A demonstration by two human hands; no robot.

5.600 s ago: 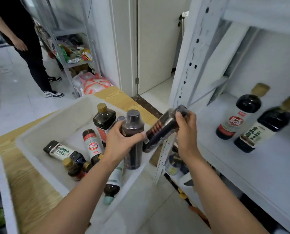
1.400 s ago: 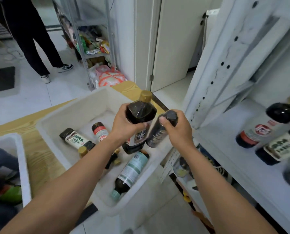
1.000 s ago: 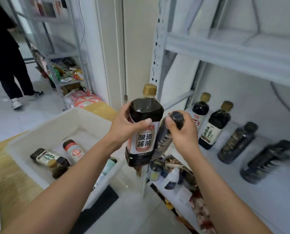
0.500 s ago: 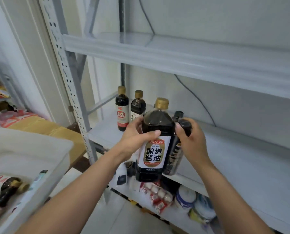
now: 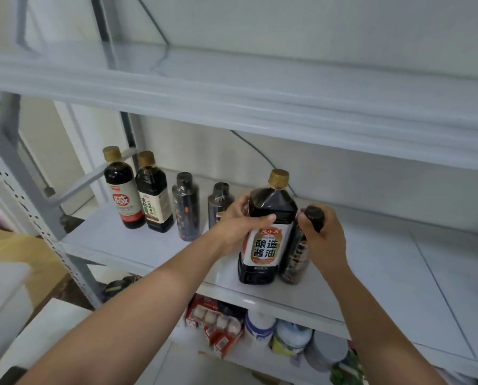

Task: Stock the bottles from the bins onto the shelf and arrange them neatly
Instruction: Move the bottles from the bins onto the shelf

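My left hand (image 5: 239, 220) grips a big soy sauce bottle (image 5: 268, 234) with a gold cap and white label, upright on the white shelf (image 5: 399, 262) near its front edge. Right beside it my right hand (image 5: 325, 237) grips a slim dark bottle (image 5: 301, 245) round its black cap; this bottle leans slightly against the big one. Further left on the shelf stand a red-labelled bottle (image 5: 122, 190), a green-labelled bottle (image 5: 153, 194) and two dark wrapped bottles (image 5: 186, 208) (image 5: 218, 202) in a row.
An upper shelf board (image 5: 232, 93) runs overhead. A perforated grey upright (image 5: 35, 201) stands at the left. Below the shelf lie packets and jars (image 5: 260, 326). A white bin's corner (image 5: 1, 290) shows at the lower left. The shelf's right half is bare.
I have turned from the bin toward the shelf and carried both bottles over it. They now stand on the shelf board, right of the row.
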